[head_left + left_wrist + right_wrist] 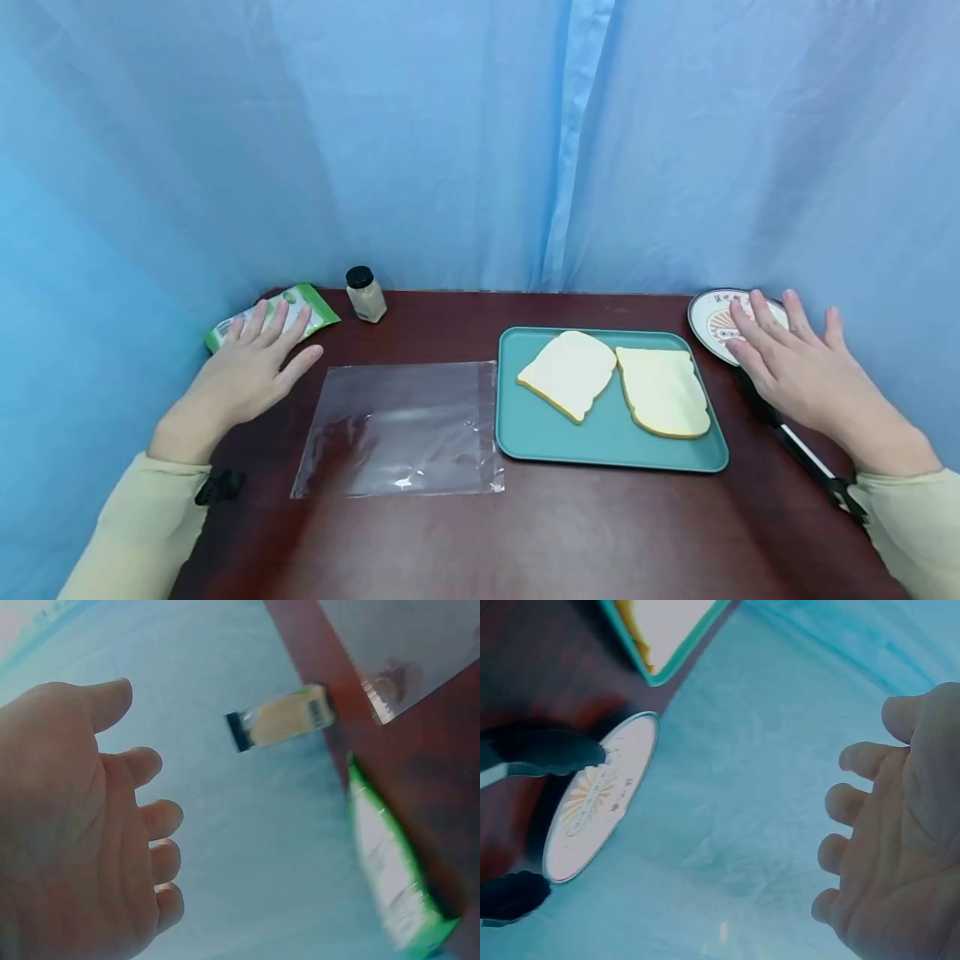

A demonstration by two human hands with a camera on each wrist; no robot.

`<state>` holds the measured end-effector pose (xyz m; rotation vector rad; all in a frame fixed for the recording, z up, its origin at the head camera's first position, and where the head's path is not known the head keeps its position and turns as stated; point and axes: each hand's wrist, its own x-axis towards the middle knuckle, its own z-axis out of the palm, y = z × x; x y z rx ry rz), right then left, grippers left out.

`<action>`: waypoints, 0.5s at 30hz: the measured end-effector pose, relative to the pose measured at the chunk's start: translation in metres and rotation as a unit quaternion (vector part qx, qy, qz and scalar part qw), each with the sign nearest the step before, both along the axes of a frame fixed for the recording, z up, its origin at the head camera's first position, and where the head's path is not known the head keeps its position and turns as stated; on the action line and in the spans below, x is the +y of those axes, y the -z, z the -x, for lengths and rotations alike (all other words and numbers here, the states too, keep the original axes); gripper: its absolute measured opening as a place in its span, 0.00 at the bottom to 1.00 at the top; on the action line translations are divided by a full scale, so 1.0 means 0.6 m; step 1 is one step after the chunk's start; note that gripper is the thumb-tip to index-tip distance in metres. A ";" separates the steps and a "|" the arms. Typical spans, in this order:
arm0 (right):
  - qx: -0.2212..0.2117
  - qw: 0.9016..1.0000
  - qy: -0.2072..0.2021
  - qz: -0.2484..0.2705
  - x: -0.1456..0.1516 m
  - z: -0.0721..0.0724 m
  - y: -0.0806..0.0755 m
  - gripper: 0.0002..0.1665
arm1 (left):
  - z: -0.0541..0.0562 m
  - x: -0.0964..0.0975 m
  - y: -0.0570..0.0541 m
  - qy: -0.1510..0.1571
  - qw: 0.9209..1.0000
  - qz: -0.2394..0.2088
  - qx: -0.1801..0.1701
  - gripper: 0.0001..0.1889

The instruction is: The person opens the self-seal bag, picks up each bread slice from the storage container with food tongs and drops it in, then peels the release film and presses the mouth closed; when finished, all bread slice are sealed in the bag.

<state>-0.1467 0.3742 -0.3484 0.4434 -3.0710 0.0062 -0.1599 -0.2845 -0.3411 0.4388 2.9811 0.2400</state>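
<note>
My left hand (pixel 243 379) is spread palm-down at the left, in front of a green-and-white packet (pixel 318 307) that it partly hides in the head view. It grips nothing. Spread likewise at the right, my right hand (pixel 813 383) holds nothing and overlaps a round white plate (pixel 711 321) with a printed sunburst. Black-tipped tongs (pixel 806 454) lie partly beneath that hand's outline; their tips show beside the plate in the right wrist view. Two bread slices, one angled (pixel 572 372) and one straighter (pixel 663 392), lie on a teal tray (pixel 528 437).
A clear plastic bag (pixel 412 437) lies flat against the tray's left side. Behind it stands a small jar (pixel 367 300) with a black lid and pale contents. Blue curtains (pixel 450 150) hang along the back and sides of the dark wooden table (pixel 480 542).
</note>
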 end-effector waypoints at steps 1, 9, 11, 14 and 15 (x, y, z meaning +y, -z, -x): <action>0.002 1.000 -0.004 0.009 -0.003 0.001 -0.005 0.38 | 0.002 0.001 -0.010 0.003 1.000 0.008 0.006 0.41; -0.023 0.983 -0.055 0.173 -0.055 0.001 -0.051 0.39 | 0.004 0.029 -0.067 0.046 0.998 -0.050 0.007 0.40; -0.026 0.973 -0.070 0.216 -0.073 0.000 -0.057 0.41 | 0.003 0.043 -0.067 0.065 0.993 -0.098 -0.003 0.40; -0.021 0.962 -0.096 0.255 -0.101 0.000 -0.059 0.45 | 0.001 0.065 -0.057 0.092 0.983 -0.159 -0.009 0.41; -0.018 0.959 -0.104 0.262 -0.110 0.000 -0.058 0.46 | 0.001 0.072 -0.051 0.099 0.979 -0.175 -0.009 0.41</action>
